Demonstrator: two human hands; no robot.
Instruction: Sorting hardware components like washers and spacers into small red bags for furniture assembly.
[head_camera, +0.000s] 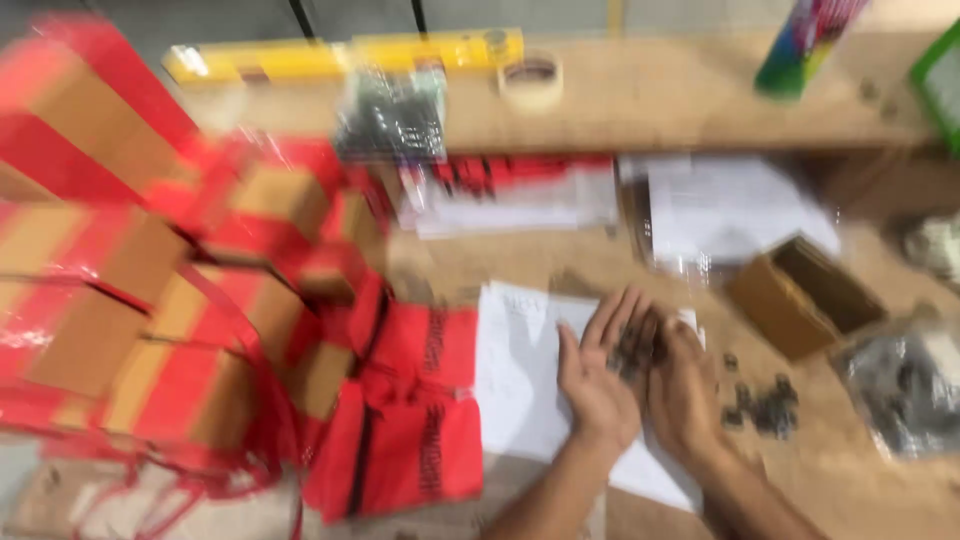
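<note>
The picture is blurry, so small things are hard to make out. The left hand (597, 385) is lying palm up over a white sheet of paper (520, 380) on the wooden table (640, 100). Its fingers are spread out flat, not closing on anything. The right hand (685, 390) is pressing close beside it. A heap of small dark pieces (640, 345) is sitting between the two hands, near the fingertips. I cannot tell if the right fingers are pinching them or only touching them.

It looks like the sorting is partly done. Some pieces are gathered at the hands, but more loose dark bits (765, 405) are lying on the table just to the right. The little brown cardboard box (805, 295) is sitting open and tilted nearby.

The pieces look hard and tiny. The paper looks thin and smooth. On the left, red cloth bags (410, 410) are lying soft and folded, next to brown boxes wrapped in shiny red tape (110, 300).
</note>
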